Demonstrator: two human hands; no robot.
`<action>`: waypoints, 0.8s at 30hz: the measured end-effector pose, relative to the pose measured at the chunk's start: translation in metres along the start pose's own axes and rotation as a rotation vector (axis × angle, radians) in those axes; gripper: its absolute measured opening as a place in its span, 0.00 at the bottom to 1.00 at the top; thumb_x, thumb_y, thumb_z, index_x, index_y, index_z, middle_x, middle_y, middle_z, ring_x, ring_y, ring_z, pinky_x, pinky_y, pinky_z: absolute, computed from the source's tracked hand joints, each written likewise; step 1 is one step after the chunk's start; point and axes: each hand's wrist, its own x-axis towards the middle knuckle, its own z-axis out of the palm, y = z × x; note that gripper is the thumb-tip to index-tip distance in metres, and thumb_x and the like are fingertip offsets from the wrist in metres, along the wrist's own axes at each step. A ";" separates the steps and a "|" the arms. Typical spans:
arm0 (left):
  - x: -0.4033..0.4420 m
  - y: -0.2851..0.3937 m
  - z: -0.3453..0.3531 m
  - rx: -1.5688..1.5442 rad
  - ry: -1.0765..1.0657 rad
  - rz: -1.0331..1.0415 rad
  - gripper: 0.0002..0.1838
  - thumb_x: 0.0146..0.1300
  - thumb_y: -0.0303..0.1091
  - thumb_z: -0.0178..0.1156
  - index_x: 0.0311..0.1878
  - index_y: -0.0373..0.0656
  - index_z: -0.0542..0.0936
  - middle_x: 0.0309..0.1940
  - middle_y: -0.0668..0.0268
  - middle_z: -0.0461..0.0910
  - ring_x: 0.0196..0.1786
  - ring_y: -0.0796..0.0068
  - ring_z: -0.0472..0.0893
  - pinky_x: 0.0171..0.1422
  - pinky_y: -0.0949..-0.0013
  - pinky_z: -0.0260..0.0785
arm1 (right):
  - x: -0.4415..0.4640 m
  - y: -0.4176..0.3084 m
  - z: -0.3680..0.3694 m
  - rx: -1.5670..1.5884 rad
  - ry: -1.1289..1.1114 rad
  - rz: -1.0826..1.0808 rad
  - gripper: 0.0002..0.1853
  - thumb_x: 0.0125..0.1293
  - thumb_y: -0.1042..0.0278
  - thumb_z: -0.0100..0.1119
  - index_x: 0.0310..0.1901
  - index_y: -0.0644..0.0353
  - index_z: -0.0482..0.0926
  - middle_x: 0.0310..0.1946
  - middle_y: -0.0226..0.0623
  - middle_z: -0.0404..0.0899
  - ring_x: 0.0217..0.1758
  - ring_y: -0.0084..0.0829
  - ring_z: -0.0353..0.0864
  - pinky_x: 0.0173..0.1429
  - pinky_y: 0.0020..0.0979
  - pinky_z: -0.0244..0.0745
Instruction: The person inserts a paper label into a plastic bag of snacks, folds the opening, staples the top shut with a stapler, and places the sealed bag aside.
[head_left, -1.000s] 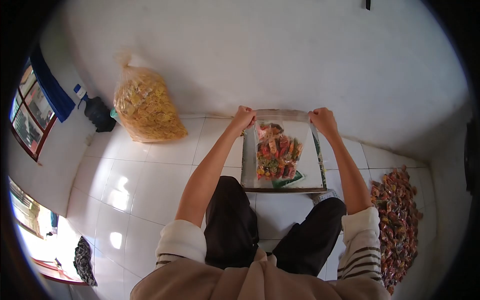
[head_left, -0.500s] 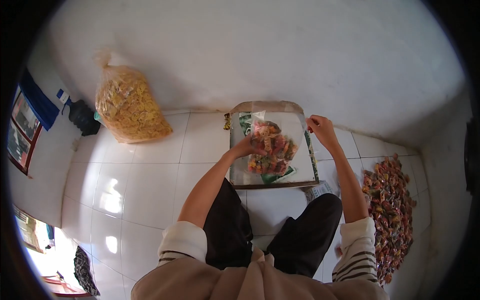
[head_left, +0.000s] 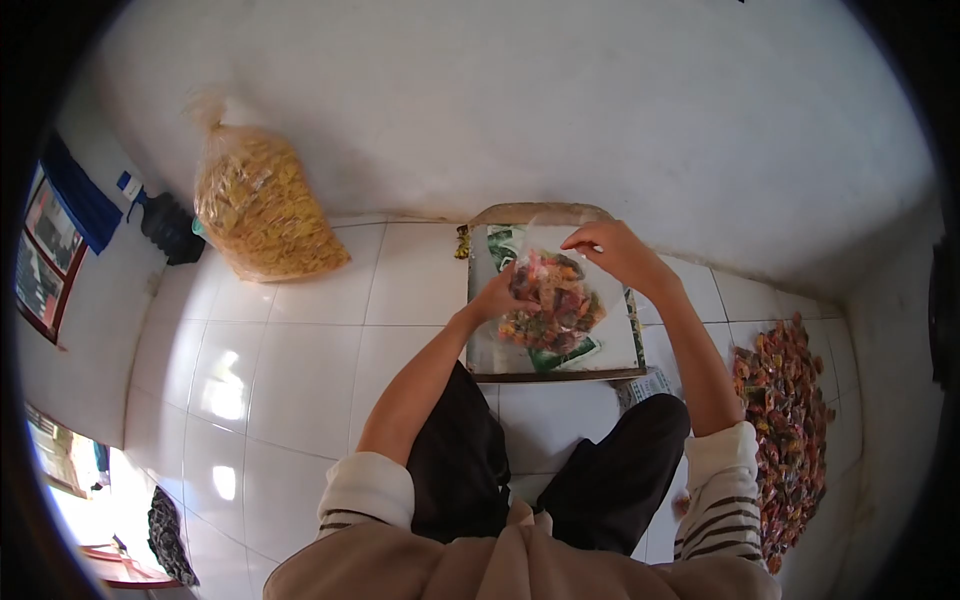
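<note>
A clear plastic bag (head_left: 555, 310) filled with small colourful wrapped packets rests over a board-like tray (head_left: 625, 362) in front of my knees. My left hand (head_left: 500, 297) grips the bag's left side, thumb across its front. At the top of the bag, my right hand (head_left: 608, 250) has its fingers bent together on the thin film near the mouth; the fingertips are small and partly unclear. Green printed pieces (head_left: 565, 355) show on the tray beneath the bag.
A large tied bag of yellowish snacks (head_left: 270, 205) leans against the wall at left, beside a dark water jug (head_left: 168, 228). To the right, a heap of small wrapped packets (head_left: 785, 430) covers the tiles. A printed plastic pack (head_left: 645, 385) lies by my right knee.
My right hand has moved left, from beside the tray to the top of the bag. My left hand still holds the bag, which has turned slightly.
</note>
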 end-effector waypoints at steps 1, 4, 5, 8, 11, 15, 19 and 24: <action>-0.001 -0.004 -0.001 -0.001 0.002 -0.003 0.54 0.36 0.45 0.74 0.62 0.31 0.54 0.51 0.54 0.71 0.54 0.67 0.71 0.58 0.67 0.62 | 0.004 0.002 0.007 -0.050 -0.096 -0.012 0.13 0.53 0.74 0.57 0.42 0.62 0.76 0.38 0.39 0.78 0.43 0.36 0.76 0.46 0.31 0.71; 0.000 -0.017 -0.001 0.151 0.062 0.013 0.54 0.35 0.46 0.74 0.62 0.32 0.54 0.49 0.54 0.73 0.53 0.66 0.72 0.57 0.67 0.62 | 0.015 0.010 0.027 -0.174 -0.188 0.041 0.21 0.48 0.70 0.61 0.47 0.61 0.74 0.42 0.39 0.76 0.48 0.38 0.72 0.51 0.35 0.69; 0.001 -0.022 -0.001 0.176 0.071 0.022 0.54 0.35 0.46 0.74 0.62 0.32 0.55 0.48 0.53 0.73 0.52 0.65 0.73 0.57 0.67 0.63 | 0.017 0.014 0.033 -0.174 -0.188 0.042 0.21 0.48 0.70 0.61 0.47 0.61 0.74 0.42 0.39 0.76 0.48 0.38 0.72 0.51 0.35 0.69; 0.001 -0.022 -0.002 0.243 0.091 0.021 0.53 0.35 0.47 0.74 0.62 0.33 0.56 0.46 0.51 0.74 0.51 0.63 0.74 0.56 0.67 0.63 | 0.020 0.029 0.047 -0.499 -0.271 0.002 0.25 0.46 0.66 0.64 0.49 0.62 0.72 0.43 0.41 0.73 0.46 0.39 0.72 0.51 0.36 0.68; -0.003 -0.006 -0.001 0.232 0.076 0.012 0.54 0.35 0.48 0.74 0.61 0.32 0.55 0.46 0.50 0.74 0.52 0.62 0.74 0.56 0.66 0.63 | 0.016 0.039 0.041 -0.630 -0.127 -0.214 0.20 0.46 0.61 0.63 0.41 0.62 0.74 0.34 0.40 0.76 0.44 0.39 0.73 0.46 0.38 0.70; -0.003 -0.010 0.000 0.233 0.080 0.030 0.53 0.35 0.48 0.74 0.61 0.32 0.56 0.49 0.50 0.72 0.54 0.61 0.72 0.57 0.66 0.63 | 0.024 0.038 0.014 -0.248 -0.500 0.212 0.24 0.49 0.59 0.65 0.46 0.63 0.73 0.38 0.43 0.72 0.42 0.38 0.72 0.47 0.34 0.68; 0.005 -0.033 0.000 0.150 0.024 -0.008 0.53 0.35 0.48 0.74 0.61 0.32 0.55 0.51 0.49 0.71 0.55 0.61 0.71 0.58 0.66 0.62 | 0.027 0.051 0.020 -0.263 -0.641 0.173 0.24 0.48 0.63 0.65 0.48 0.59 0.72 0.37 0.42 0.73 0.41 0.35 0.73 0.44 0.33 0.68; 0.002 -0.031 0.002 0.107 0.066 -0.016 0.52 0.36 0.46 0.74 0.61 0.32 0.55 0.49 0.51 0.72 0.54 0.65 0.72 0.58 0.66 0.62 | 0.029 0.054 0.027 -0.038 -0.475 0.222 0.19 0.47 0.71 0.65 0.42 0.58 0.73 0.32 0.40 0.78 0.36 0.35 0.77 0.39 0.34 0.70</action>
